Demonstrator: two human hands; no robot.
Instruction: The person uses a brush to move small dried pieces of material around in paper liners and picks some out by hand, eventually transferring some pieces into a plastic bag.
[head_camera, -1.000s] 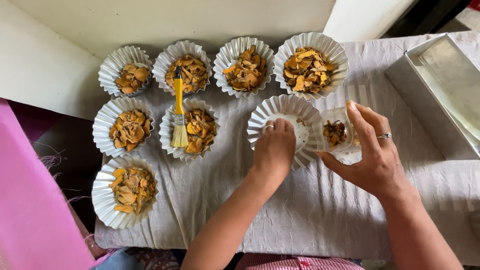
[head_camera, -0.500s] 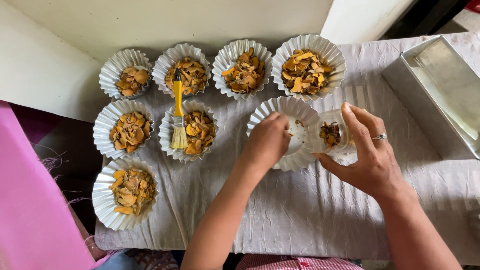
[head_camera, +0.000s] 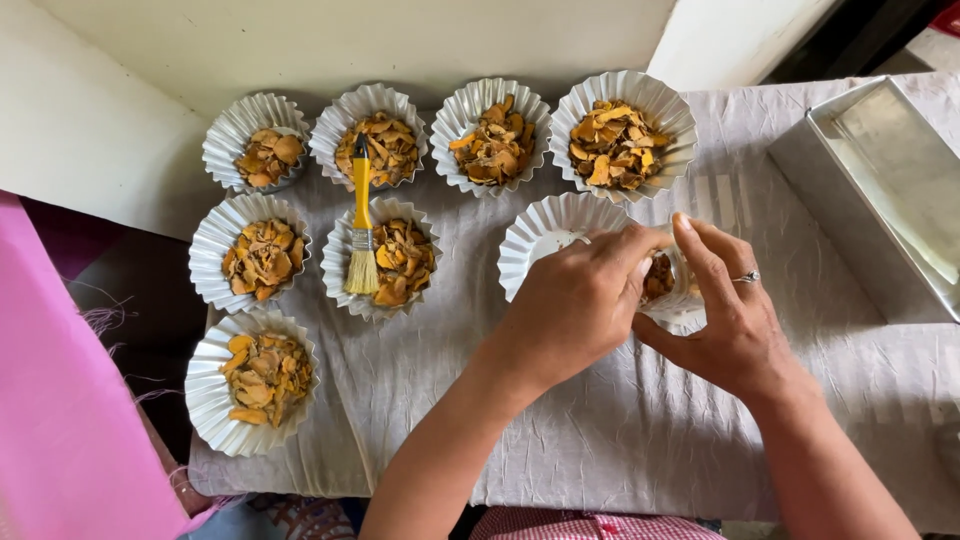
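Holding a small clear container of orange-yellow dried slices, we see our right hand curled around its far side, a ring on one finger, while our left hand closes over its near side with fingers bent toward the rim. The container sits between both hands, just above the wrinkled grey cloth that covers the surface. Touching our left hand is an empty white fluted paper cup. Beyond it, seven more fluted cups hold the same orange slices, four in a back row and three nearer the left edge. A yellow-handled brush lies across two of them. To the right rests a metal tray, and pink fabric shows at the left.
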